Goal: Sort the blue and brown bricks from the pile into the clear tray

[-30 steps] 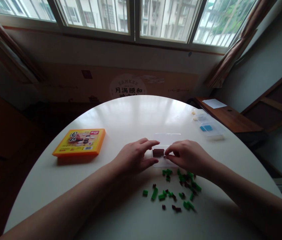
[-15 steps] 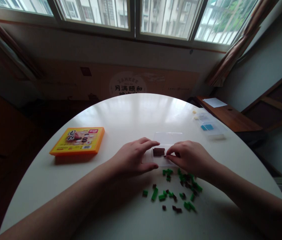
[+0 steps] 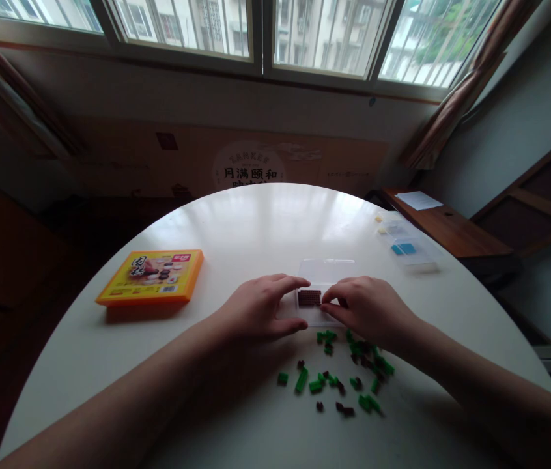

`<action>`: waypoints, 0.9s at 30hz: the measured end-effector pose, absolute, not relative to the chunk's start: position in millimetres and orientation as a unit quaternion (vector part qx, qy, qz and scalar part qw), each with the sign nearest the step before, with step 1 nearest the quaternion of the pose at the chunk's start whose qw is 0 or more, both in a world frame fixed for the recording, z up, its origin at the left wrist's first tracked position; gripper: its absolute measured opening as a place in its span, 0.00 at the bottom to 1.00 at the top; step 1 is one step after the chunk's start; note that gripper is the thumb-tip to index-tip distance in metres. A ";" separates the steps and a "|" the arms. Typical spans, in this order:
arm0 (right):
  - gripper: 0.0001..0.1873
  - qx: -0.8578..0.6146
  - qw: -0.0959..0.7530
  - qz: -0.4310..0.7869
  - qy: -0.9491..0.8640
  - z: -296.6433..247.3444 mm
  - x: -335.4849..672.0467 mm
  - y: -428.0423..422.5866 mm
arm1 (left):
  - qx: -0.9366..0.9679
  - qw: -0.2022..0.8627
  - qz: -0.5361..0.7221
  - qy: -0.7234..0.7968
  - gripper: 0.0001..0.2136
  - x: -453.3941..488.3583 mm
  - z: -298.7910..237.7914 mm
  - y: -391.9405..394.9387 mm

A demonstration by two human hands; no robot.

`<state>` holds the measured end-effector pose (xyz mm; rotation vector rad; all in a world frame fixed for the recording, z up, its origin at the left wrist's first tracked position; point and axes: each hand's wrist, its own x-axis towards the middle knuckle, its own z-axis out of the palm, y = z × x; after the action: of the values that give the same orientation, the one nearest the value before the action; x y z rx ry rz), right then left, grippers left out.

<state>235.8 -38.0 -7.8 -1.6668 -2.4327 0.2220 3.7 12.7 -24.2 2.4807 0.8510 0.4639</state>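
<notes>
A clear plastic box [image 3: 327, 320] lies before me with its lid [image 3: 327, 268] folded back. Inside it, on the left, a block of small dark brown bricks [image 3: 309, 298] sits in tight rows. My left hand [image 3: 260, 306] rests at the box's left side, thumb and fingers spread apart around its edge. Over the box, my right hand [image 3: 368, 303] pinches a tiny brown brick against the right end of the rows; the fingertips mostly hide it. Loose green bricks [image 3: 301, 380] and brown bricks [image 3: 345, 410] lie scattered on the table just below the box.
An orange-and-yellow board game box [image 3: 151, 278] lies on the left of the round white table [image 3: 236, 228]. At the far right stands another clear container [image 3: 419, 260] with blue pieces [image 3: 403, 249]. Beyond the table is a wooden bench [image 3: 456, 228] with a paper on it.
My right hand has shifted slightly left, bringing the small brown brick up to the rows. The left hand keeps its place at the box.
</notes>
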 end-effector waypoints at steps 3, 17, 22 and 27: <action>0.08 -0.560 0.095 0.071 -0.820 -8.9 237.0 -38.0 | 0.906 0.233 0.171 0.309 0.26 3.3 -24.4 12.5; 0.10 -0.581 0.077 0.058 -0.808 -4.0 228.9 -40.0 | 0.909 0.233 0.160 0.307 0.26 3.4 -24.5 12.5; 0.10 -0.595 0.063 0.059 -0.799 -2.8 226.7 -39.3 | 0.908 0.234 0.152 0.312 0.26 3.8 -22.0 11.7; 0.10 -0.594 0.060 0.064 -0.800 -3.2 226.9 -39.5 | 0.908 0.235 0.149 0.315 0.26 4.1 -21.3 12.3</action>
<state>226.9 -39.5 -3.2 -1.7979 -2.4211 0.1926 4.1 12.3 -21.3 2.4912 0.8638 0.4086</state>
